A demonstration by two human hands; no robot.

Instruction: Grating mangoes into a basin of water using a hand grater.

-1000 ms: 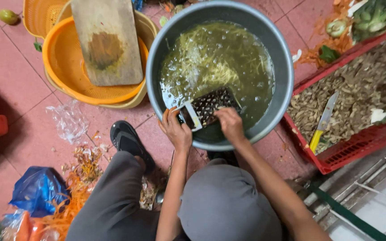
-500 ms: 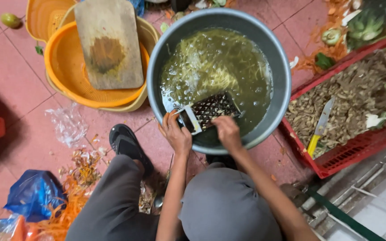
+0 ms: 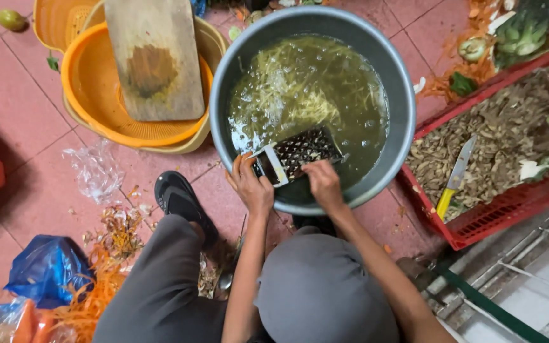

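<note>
A big grey metal basin (image 3: 396, 76) stands on the red tiled floor, full of water with pale shredded strips floating in it. A flat metal grater (image 3: 300, 151) slants over the basin's near rim. My left hand (image 3: 249, 185) grips the grater's white near end. My right hand (image 3: 322, 183) is closed just below the grater's lower edge; whatever it presses there is hidden by the fingers. My knees and a black shoe (image 3: 182, 202) show below.
An orange colander (image 3: 90, 108) in a tan basin holds a wooden cutting board (image 3: 154, 57), left of the basin. A red crate (image 3: 509, 203) of brown peelings with a yellow-handled knife (image 3: 454, 178) sits right. Blue bag (image 3: 46, 267), peel scraps (image 3: 106, 254) and clear plastic (image 3: 96, 168) lie on the floor.
Both hands and the grater stay at the basin's near rim; my right hand has slid slightly down along the grater. The view shifted a little.
</note>
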